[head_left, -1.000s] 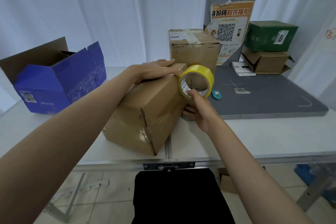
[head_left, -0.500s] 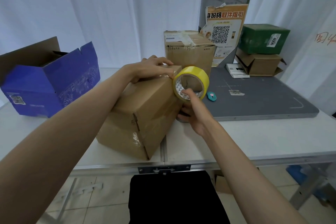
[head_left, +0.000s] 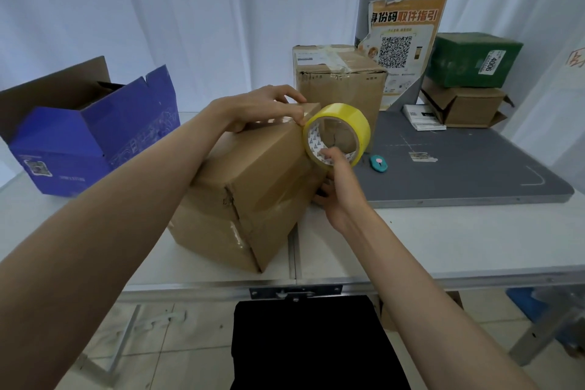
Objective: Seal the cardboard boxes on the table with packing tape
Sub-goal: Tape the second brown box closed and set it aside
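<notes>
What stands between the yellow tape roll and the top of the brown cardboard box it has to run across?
Only the left hand, pressing on the box's top edge beside the yellow tape roll. The right hand holds the roll against the brown cardboard box; nothing else visible blocks it.

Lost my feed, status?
Left hand presses tape end on brown box. Right hand grips yellow tape roll. Nothing in the way.
</notes>
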`<state>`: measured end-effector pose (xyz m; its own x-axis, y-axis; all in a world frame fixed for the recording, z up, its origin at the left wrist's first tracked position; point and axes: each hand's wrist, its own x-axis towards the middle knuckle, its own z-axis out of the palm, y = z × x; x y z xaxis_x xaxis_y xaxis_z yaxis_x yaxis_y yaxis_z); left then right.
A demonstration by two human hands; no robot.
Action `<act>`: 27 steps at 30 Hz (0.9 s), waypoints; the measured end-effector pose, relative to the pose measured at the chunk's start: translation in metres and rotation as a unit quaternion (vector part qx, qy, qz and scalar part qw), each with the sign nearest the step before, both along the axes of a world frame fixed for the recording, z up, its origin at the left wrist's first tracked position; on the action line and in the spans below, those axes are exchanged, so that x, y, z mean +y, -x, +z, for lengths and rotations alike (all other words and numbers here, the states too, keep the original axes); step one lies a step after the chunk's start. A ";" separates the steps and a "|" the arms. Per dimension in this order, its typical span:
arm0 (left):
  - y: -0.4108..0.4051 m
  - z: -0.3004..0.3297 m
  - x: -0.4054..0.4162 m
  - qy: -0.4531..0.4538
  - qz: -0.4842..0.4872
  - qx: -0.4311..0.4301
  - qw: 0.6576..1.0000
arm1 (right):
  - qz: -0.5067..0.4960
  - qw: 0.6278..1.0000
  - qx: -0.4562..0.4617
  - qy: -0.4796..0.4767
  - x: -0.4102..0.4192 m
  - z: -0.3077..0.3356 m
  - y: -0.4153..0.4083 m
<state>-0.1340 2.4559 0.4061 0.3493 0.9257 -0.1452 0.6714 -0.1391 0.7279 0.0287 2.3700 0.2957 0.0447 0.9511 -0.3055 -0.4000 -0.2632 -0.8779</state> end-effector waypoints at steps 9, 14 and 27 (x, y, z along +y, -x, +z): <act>0.020 0.013 0.001 -0.007 0.030 -0.045 0.999 | -0.011 0.994 -0.102 -0.046 0.014 0.035 0.003; 0.039 0.013 -0.006 0.021 0.045 -0.175 0.983 | 0.039 0.937 -0.317 -0.142 0.038 0.093 -0.010; 0.071 -0.053 -0.025 -0.016 0.090 -0.481 0.872 | 0.116 0.775 -0.592 -0.188 0.075 0.109 0.058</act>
<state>-0.2049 2.4313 0.3528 0.1441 0.9761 0.1625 -0.2339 -0.1260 0.9641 -0.0295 2.4446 0.4048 -0.1036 0.9874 0.1196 0.7636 0.1560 -0.6265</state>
